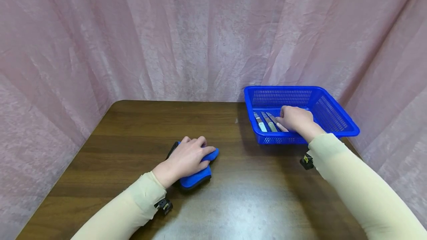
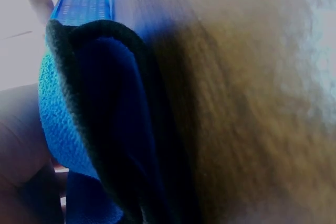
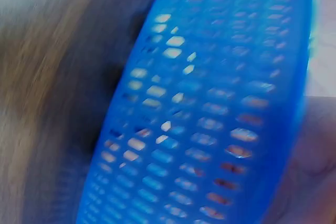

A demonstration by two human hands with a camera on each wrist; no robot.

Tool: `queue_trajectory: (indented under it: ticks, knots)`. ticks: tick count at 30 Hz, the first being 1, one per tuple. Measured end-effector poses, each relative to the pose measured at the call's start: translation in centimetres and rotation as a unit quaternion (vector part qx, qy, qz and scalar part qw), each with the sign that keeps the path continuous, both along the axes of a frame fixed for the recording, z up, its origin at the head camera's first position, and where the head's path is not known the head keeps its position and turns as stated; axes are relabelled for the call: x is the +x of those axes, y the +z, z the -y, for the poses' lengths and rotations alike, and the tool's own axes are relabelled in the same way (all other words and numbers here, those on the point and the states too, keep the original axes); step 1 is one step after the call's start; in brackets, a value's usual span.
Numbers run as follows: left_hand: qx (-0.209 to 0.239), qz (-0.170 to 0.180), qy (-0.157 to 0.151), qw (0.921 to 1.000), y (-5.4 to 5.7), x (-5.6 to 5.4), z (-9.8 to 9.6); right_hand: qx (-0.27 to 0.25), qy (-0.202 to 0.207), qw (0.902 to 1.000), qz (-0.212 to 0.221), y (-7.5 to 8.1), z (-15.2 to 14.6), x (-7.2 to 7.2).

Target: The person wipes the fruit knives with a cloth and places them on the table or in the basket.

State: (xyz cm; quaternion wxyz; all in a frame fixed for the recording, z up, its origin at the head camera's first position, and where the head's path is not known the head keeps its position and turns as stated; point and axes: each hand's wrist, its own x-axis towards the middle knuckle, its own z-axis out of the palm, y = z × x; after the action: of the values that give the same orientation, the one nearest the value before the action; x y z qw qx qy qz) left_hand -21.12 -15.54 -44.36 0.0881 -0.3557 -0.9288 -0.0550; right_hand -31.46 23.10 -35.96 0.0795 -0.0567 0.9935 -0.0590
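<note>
My left hand (image 1: 190, 155) lies over a blue fabric piece with black edging (image 1: 197, 179), its fingers curled onto the cloth. In the left wrist view that fabric (image 2: 68, 114) looks fuzzy and folded, with a hollow between its dark edges. My right hand (image 1: 297, 117) reaches into a blue plastic basket (image 1: 251, 106), fingers bent downward. Several small knives lie there: one with a pale blue handle (image 1: 262, 126), one green-handled knife (image 1: 272, 126), and a knife with a pale pinkish handle (image 1: 282, 127) right beside my fingertips. Whether those fingers pinch it is hidden.
The basket's perforated wall (image 3: 199, 103) fills much of the right wrist view. A brown wooden table (image 1: 140, 129) carries everything. Pink curtains (image 1: 186, 40) hang behind it and at both sides.
</note>
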Motion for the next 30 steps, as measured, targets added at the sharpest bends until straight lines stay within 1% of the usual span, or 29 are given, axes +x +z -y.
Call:
queue_trajectory:
  ticks: [6,13,18,25,28,30]
  knots:
    - [-0.009,0.007,0.006,0.9999,-0.1,-0.3,0.1,-0.029,0.026,0.997,-0.067,0.7,1.5,1.6]
    - [-0.019,0.013,0.011,0.9997,0.0,-0.6,0.2,-0.059,0.055,0.9897,-0.119,1.1,3.2,3.7]
    - [-0.025,0.023,0.016,0.9993,0.2,-0.6,0.3,-0.068,0.069,0.9859,-0.137,1.0,4.1,4.9]
    - [-0.037,0.024,0.03,0.9986,1.0,-0.6,0.4,-0.076,0.089,0.9798,-0.162,0.8,5.0,6.7]
    - [-0.046,0.024,0.042,0.9978,1.4,-0.4,0.5,-0.081,0.105,0.9738,-0.185,0.3,5.4,7.4]
    - [-0.049,0.023,0.05,0.9973,1.6,-0.3,0.5,-0.083,0.122,0.9679,-0.204,-0.2,5.6,7.9]
